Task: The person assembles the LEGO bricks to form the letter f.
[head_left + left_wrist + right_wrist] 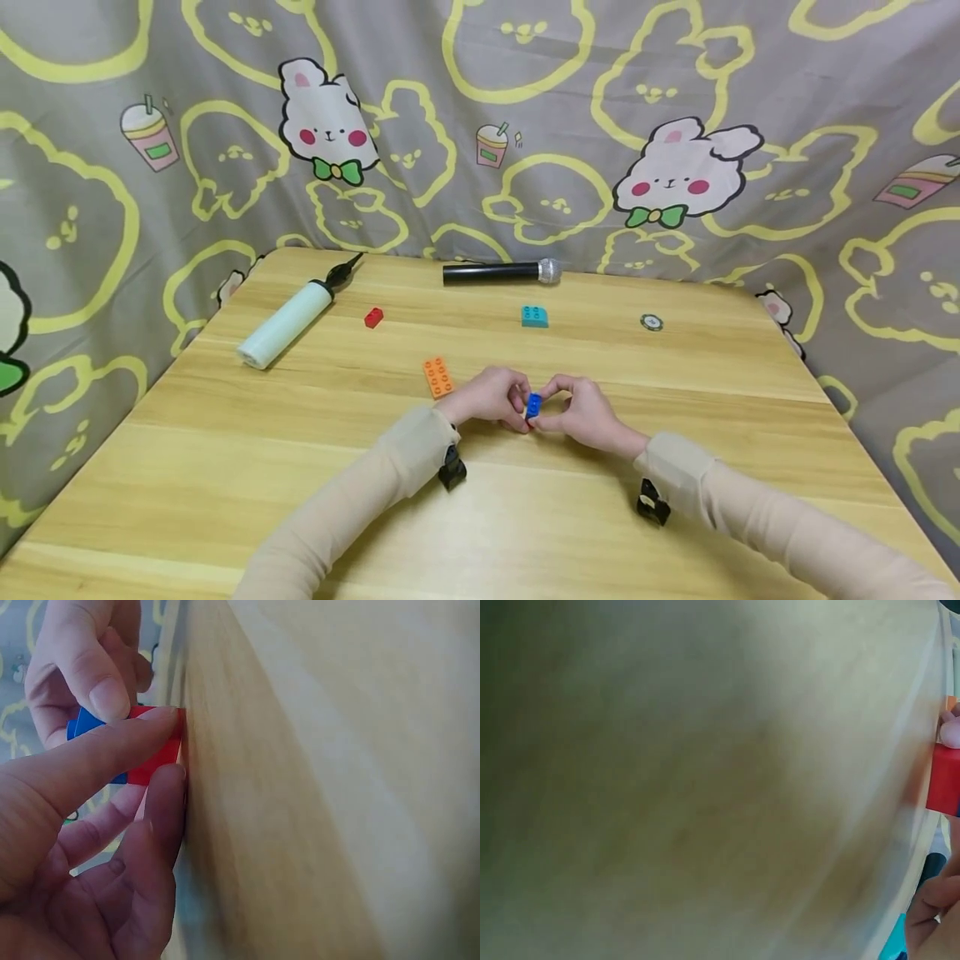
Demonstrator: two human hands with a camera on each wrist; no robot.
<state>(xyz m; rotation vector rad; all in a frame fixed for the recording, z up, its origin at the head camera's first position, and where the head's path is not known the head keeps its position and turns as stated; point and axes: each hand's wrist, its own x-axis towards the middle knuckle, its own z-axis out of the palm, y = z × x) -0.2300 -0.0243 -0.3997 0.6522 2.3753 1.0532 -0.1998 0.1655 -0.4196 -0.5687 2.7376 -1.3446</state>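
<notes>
Nearest us, beige sleeves [337, 510] are covering both arms on the near side of the blue brick [533, 406]. We're seeing it sitting on a lower red brick [154, 763], touching; can't tell if that one's touching the wooden worktop [225, 467]. Our L hand [495, 393] is pinching the lower red brick b/w thumb & fingers; our R hand [588, 414] is pinching the blue brick, thumb nr the seam. Rel. to the blue brick, an orange brick [438, 377] is lying L, a teal brick [534, 316] directly behind, a mic [495, 274] farther bk, a chip [652, 322] bk R, a loose red brick [373, 317] bk L, and a pale green pump [288, 323] farther L, past the loose red brick.
</notes>
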